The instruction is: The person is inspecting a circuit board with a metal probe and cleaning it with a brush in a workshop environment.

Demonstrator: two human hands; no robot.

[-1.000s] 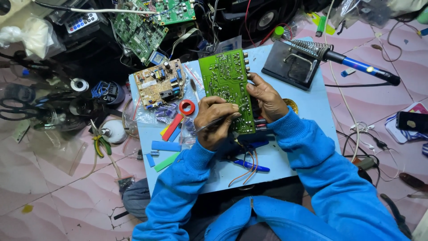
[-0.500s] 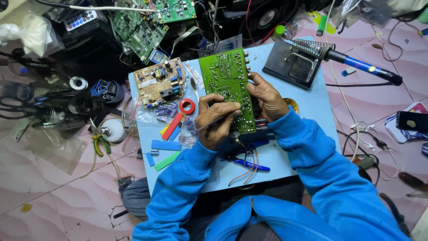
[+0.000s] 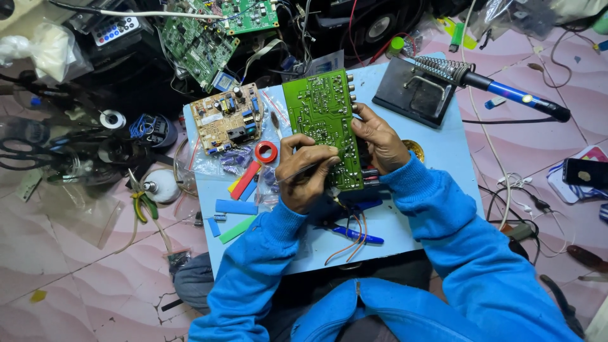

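Note:
A green circuit board (image 3: 320, 117) lies solder side up over the pale blue work board (image 3: 443, 158). My right hand (image 3: 382, 140) grips its right edge. My left hand (image 3: 305, 172) rests on the board's lower left part and holds a thin dark tool against it. Thin wires (image 3: 351, 237) trail from the board's lower end toward me. Both arms wear blue sleeves.
A tan circuit board (image 3: 227, 118) and a red tape ring (image 3: 266, 152) lie left of the green one, with coloured strips (image 3: 237, 208) below. A soldering iron (image 3: 500, 90) rests in its stand (image 3: 415, 92) at the back right. Blue-handled pliers (image 3: 351, 233) lie near me. Cables and more boards crowd the floor.
My left hand has shifted slightly on the green board; the board and my right hand stay about where they were.

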